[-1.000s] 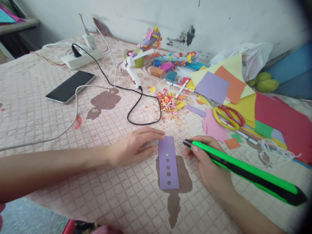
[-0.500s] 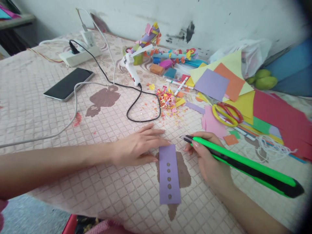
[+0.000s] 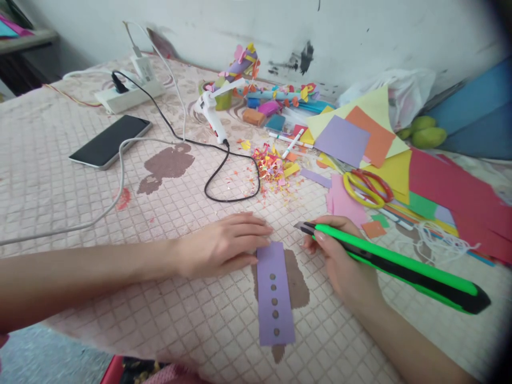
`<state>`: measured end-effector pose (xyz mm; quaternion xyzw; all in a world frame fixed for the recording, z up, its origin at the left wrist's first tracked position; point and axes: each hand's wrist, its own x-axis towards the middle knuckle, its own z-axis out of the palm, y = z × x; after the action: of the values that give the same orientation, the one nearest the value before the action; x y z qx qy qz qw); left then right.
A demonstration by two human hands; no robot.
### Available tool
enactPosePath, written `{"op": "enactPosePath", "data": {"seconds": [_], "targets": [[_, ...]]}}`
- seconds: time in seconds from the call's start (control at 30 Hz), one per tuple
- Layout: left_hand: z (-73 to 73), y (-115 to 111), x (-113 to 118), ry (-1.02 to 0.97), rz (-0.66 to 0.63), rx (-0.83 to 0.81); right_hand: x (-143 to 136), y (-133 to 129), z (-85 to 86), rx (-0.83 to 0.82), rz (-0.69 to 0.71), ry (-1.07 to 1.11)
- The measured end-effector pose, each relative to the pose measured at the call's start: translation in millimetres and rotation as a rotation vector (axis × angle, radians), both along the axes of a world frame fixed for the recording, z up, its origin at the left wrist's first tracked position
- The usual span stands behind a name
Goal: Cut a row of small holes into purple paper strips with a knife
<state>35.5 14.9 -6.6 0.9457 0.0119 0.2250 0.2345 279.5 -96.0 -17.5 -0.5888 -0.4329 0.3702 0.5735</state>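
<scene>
A purple paper strip [image 3: 265,298] lies lengthwise on the patterned tablecloth, with a row of several round holes down its middle. My left hand [image 3: 226,242] rests flat at the strip's far left corner, fingers stretched out to the right and holding nothing. In my right hand [image 3: 346,261] is a green and black utility knife [image 3: 400,261], its handle pointing to the right. The knife's short blade shows beyond the thumb and points left, above the cloth and apart from the strip.
Paper scraps [image 3: 272,162], a white glue gun [image 3: 212,117] and its black cord lie beyond my hands. Scissors [image 3: 366,189], coloured paper sheets [image 3: 342,138] and white string [image 3: 444,240] are on the right. A phone [image 3: 112,141] and power strip [image 3: 130,96] are at far left.
My left fingers have drawn closer together and shifted slightly off the strip's far edge. The strip sits slightly lower in view. My right hand keeps its hold on the knife.
</scene>
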Motion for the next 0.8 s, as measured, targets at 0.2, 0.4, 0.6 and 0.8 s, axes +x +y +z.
{"op": "enactPosePath", "data": {"seconds": [0.2, 0.4, 0.6, 0.8], "targets": [[21.4, -27, 1, 0.106, -0.390, 0.020, -7, -6, 6.0, -0.002, 0.048, -0.125], [29.0, -37, 3, 0.265, -0.511, 0.044, -11, -3, 11.0, -0.038, 0.222, 0.085], [13.0, -35, -3, 0.142, -0.487, -0.066, -2, 1, 12.6, 0.093, 0.038, -0.102], [7.5, -37, -5, 0.065, -0.477, 0.046, -2, -1, 13.2, -0.009, 0.162, -0.113]]}}
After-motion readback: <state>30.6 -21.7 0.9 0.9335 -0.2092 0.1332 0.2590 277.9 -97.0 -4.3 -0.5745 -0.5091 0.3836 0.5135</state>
